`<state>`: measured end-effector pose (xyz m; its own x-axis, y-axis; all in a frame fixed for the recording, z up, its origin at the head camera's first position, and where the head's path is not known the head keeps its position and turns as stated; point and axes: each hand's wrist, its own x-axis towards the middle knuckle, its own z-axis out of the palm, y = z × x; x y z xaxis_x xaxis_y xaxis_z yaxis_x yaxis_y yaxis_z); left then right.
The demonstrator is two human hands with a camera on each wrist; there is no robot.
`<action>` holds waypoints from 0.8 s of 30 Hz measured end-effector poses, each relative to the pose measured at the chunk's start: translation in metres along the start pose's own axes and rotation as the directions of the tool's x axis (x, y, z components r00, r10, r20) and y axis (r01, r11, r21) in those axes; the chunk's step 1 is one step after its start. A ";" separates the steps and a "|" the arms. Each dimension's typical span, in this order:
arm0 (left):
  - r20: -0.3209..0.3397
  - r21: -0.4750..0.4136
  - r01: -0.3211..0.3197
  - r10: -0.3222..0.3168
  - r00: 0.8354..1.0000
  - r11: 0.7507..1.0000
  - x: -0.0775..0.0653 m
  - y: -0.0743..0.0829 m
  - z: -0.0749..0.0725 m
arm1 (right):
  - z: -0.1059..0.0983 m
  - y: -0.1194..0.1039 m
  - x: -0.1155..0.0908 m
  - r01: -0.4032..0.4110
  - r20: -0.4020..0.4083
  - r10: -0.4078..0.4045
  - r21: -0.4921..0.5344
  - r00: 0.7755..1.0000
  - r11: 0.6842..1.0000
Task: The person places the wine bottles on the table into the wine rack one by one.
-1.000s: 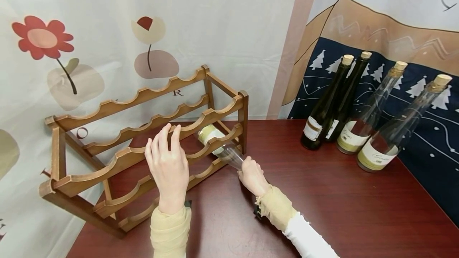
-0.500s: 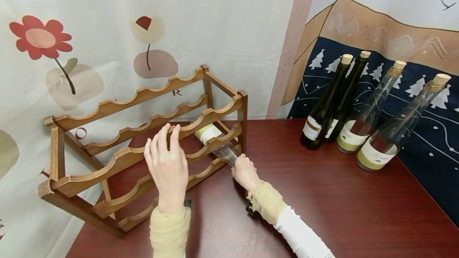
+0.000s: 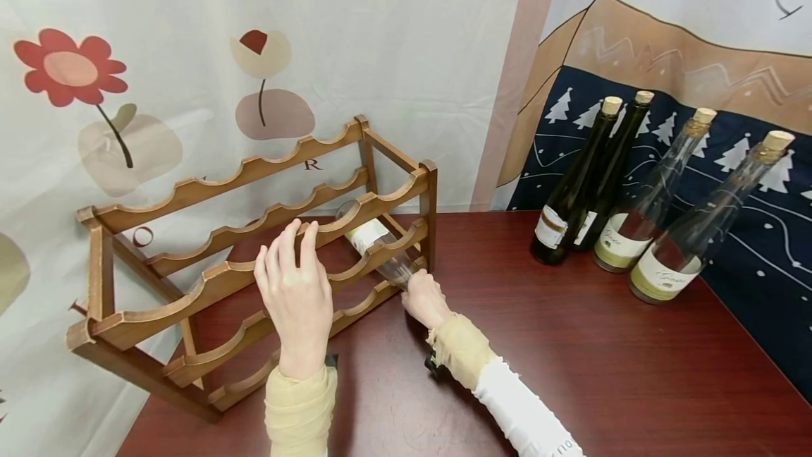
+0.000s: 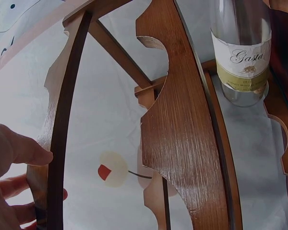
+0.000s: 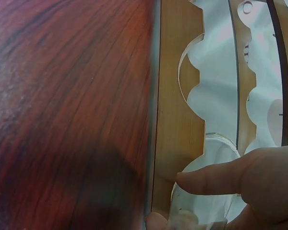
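A wooden wine rack [image 3: 158,312] stands at the left, its scalloped rails in tiers. My left hand [image 3: 296,298] grips the top front rail, thumb on one side and fingers on the other in the left wrist view. A clear glass wine bottle [image 3: 369,235] with a white and green label lies in the lowest tier near the right end, base towards the back. My right hand [image 3: 425,300] holds its neck just in front of the bottom rail. In the right wrist view, the thumb lies along the bottle [image 5: 197,167] by the scalloped rail [image 5: 175,129].
On the right of the dark red table [image 3: 571,365] stand two dark green corked bottles [image 3: 567,196] and two clear corked bottles [image 3: 666,270]. Printed cloth [image 3: 412,55] hangs close behind the rack and the bottles.
My right hand has moved left and slightly up towards the rack, pushing the bottle deeper into the lowest tier. The left hand stays on the top rail.
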<state>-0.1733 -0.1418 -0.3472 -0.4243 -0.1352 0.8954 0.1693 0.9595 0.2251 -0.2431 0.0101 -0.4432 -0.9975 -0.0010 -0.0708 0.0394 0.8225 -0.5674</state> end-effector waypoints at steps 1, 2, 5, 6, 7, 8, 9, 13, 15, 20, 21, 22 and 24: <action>0.001 0.000 0.000 0.000 1.000 1.000 0.000 0.000 0.000 | 0.000 -0.001 0.001 0.000 0.002 0.000 0.004 1.000 1.000; 0.001 -0.001 0.000 0.000 1.000 1.000 0.000 0.000 0.000 | 0.000 -0.001 0.001 0.002 0.003 -0.002 0.008 1.000 1.000; 0.002 -0.001 0.000 0.000 1.000 1.000 0.000 0.000 0.000 | 0.000 -0.002 0.003 0.009 0.006 -0.009 0.019 1.000 1.000; 0.003 -0.002 -0.001 0.001 1.000 1.000 0.000 0.000 0.000 | 0.001 -0.003 0.004 0.010 0.007 -0.010 0.021 1.000 1.000; 0.003 -0.002 -0.001 0.001 1.000 1.000 0.000 0.000 0.000 | 0.001 -0.003 0.004 0.013 0.008 -0.013 0.025 1.000 1.000; 0.003 -0.002 0.000 0.000 1.000 1.000 0.000 0.000 0.000 | 0.001 -0.004 0.005 0.018 0.007 -0.018 0.028 1.000 0.999; 0.003 -0.001 0.000 0.000 1.000 1.000 0.000 0.000 0.000 | 0.000 -0.004 0.005 0.027 0.007 -0.027 0.029 1.000 0.999; 0.001 0.002 -0.002 0.002 1.000 1.000 0.000 0.000 0.000 | -0.001 -0.005 0.007 0.085 0.004 -0.085 0.021 0.996 0.996; 0.000 0.003 -0.003 0.003 1.000 1.000 0.000 0.000 0.000 | -0.001 -0.006 0.008 0.126 0.001 -0.126 -0.003 0.992 0.992; 0.004 0.001 -0.003 0.003 1.000 1.000 0.000 0.000 -0.001 | -0.001 -0.009 0.010 0.182 0.001 -0.182 -0.055 0.983 0.982; 0.004 0.001 -0.003 0.003 1.000 1.000 0.000 0.000 -0.001 | -0.001 -0.009 0.010 0.193 0.001 -0.193 -0.067 0.981 0.979; 0.004 0.002 -0.003 0.003 1.000 1.000 0.000 0.000 -0.001 | -0.002 -0.009 0.011 0.200 0.003 -0.200 -0.073 0.980 0.977; 0.003 0.003 -0.004 0.004 1.000 1.000 0.000 0.000 -0.001 | -0.002 -0.008 0.012 0.226 -0.002 -0.227 -0.094 0.974 0.970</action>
<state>-0.1727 -0.1425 -0.3466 -0.4266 -0.1305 0.8950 0.1680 0.9609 0.2202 -0.2553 0.0043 -0.4380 -0.9805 -0.1866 0.0611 -0.1924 0.8507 -0.4891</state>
